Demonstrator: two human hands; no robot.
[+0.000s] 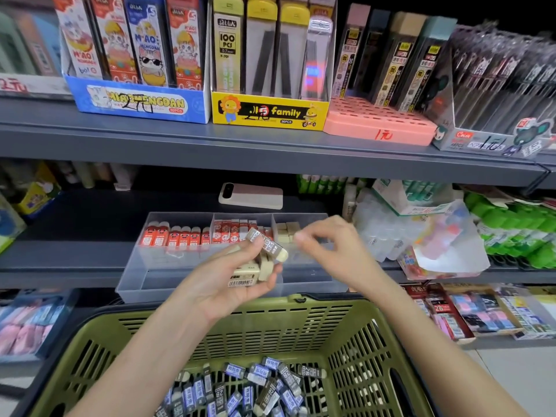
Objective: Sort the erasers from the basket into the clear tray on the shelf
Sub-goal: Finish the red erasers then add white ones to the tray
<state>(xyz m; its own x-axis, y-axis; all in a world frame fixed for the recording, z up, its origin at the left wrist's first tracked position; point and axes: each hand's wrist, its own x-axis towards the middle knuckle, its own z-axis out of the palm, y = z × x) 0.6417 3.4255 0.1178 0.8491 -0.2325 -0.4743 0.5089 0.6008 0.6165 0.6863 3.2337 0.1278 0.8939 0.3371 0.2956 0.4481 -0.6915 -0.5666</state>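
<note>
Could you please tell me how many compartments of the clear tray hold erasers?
3, in the back row: left compartment, middle compartment, right compartment. The left hand and right hand cover part; more may be hidden.

I am in a stationery shop. Grey metal shelves (270,149) hold open display boxes (267,112) of pencil leads. Prices (383,134) are handwritten on the box fronts. A clear tray (132,275) holds rows of wrapped erasers (168,237). A green slotted shopping basket (301,310) with more of them stands in front of me.
</note>
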